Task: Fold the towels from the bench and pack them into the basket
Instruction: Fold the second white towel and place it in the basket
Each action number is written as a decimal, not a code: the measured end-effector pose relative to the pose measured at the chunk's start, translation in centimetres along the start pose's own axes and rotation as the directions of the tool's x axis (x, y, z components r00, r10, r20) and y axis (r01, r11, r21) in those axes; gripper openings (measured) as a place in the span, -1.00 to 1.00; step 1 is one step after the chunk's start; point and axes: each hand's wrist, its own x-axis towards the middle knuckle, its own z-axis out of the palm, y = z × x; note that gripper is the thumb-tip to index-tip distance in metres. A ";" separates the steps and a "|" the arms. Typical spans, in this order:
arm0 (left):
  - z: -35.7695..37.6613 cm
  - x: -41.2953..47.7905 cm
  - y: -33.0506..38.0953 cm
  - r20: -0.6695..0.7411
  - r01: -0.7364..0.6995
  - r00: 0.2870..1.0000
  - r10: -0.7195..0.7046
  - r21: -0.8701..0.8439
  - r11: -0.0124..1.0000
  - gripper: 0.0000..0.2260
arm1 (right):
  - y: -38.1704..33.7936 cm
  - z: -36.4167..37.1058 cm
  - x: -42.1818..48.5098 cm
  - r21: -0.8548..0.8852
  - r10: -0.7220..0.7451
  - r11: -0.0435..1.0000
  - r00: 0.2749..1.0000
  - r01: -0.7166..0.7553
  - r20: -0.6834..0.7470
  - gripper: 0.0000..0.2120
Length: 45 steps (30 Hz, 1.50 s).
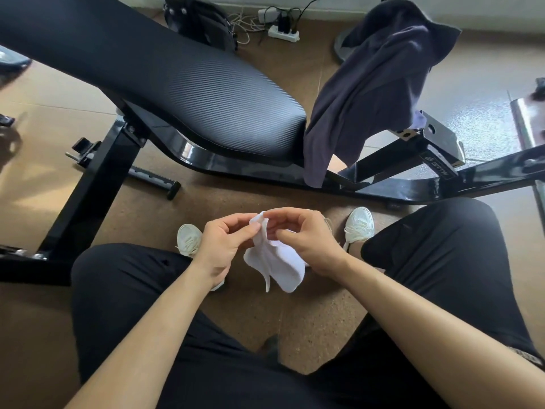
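Location type: indoor exercise room, home or small-gym scale. Indicators: a weight bench (206, 93) with ribbed black padding on a glossy black steel frame (88, 187); a dark cloth (374, 84) draped over the frame's raised end; a power strip (283, 33) with plugged-in chargers and loose cables on the brown floor (309, 320) beside the wall

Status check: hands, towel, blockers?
Left hand and right hand both pinch the white towel, crumpled, between the knees. Dark cloth draped over bench end, clear of the hands.
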 end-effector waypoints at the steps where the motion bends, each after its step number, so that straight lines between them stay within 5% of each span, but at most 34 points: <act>1: -0.1 0.0 0.0 0.029 -0.001 1.000 0.001 -0.008 1.000 -0.81 | 0.1 -0.2 0.1 0.000 -0.006 1.000 1.000 0.006 -0.011 -0.71; 5: 0.1 -0.3 0.1 0.094 -0.010 0.996 0.011 -0.007 1.000 -0.73 | 0.3 -0.6 0.3 -0.024 -0.022 1.000 0.997 0.020 -0.070 -0.86; 10: 0.1 0.0 -0.2 -0.005 -0.020 1.000 0.020 0.012 1.000 -0.80 | 0.3 -0.8 0.8 -0.219 -0.117 0.971 0.989 0.095 -0.088 -0.95; 14: 0.0 0.1 -0.5 -0.026 -0.040 0.999 0.042 0.071 0.997 -0.84 | 0.1 -0.7 0.5 -0.281 -0.162 0.949 0.986 0.143 -0.045 -0.96; 19: 0.0 0.0 -0.5 0.144 -0.056 0.988 0.049 0.049 0.997 -0.79 | 0.3 0.1 0.5 -0.295 -0.233 0.936 0.967 0.194 -0.103 -0.94; 25: 0.2 -0.2 -0.3 0.106 -0.208 0.976 0.190 0.194 0.959 -0.77 | 1.0 0.2 0.8 -0.331 -0.158 0.938 0.977 0.102 -0.146 -0.82; 34: -0.5 0.1 -0.3 0.064 -0.229 0.973 0.222 0.165 0.959 -0.90 | 0.9 -0.9 1.3 -0.277 -0.024 0.960 0.996 0.046 0.080 -0.86; 45: -3.6 0.3 -0.2 -0.197 -0.228 0.953 0.231 0.038 0.973 -0.93 | 2.2 -1.7 1.2 -0.656 0.161 0.751 0.944 0.073 0.289 -0.95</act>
